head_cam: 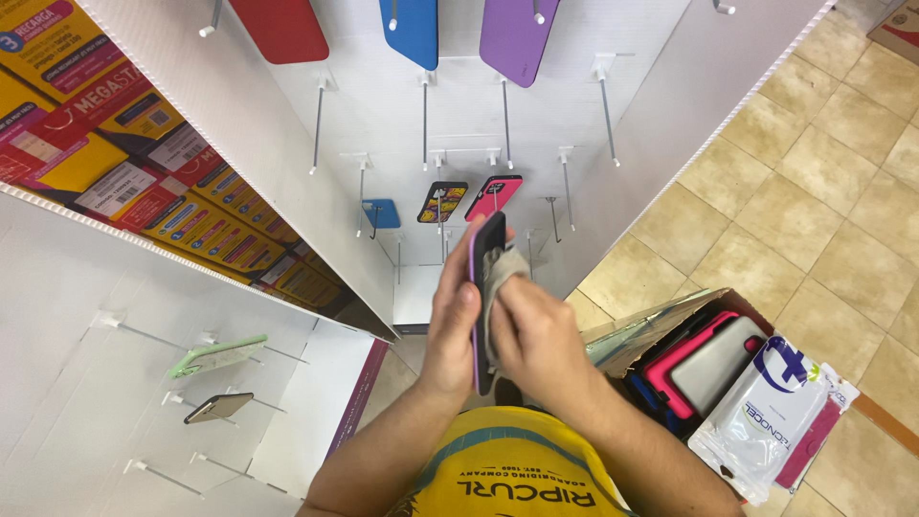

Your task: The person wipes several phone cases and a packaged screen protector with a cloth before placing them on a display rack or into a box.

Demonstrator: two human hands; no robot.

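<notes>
At centre frame, a slim purple-edged phone case with a dark face, seemingly light, stiff plastic best gripped by its long edges, stands upright in the left hand, fingers clamped around it. The right hand presses a soft grey cloth against it; above, coloured cases hang on a white pegboard display, and a cardboard box of packaged cases sits lower right.

Both forearms bare, coming up from bottom of frame & converging at centre, elbows low, wrists nearly straight. Left hand upright, back of hand toward camera, thumb on near side, fingers wrapped round far side & out of sight, closed in a grip. Right hand just beside it, knuckles up, fingers curled inward toward left palm, fingertips hidden. The 2 hands touch, thumbs side by side. Right wrist bent slightly in toward left.
</notes>
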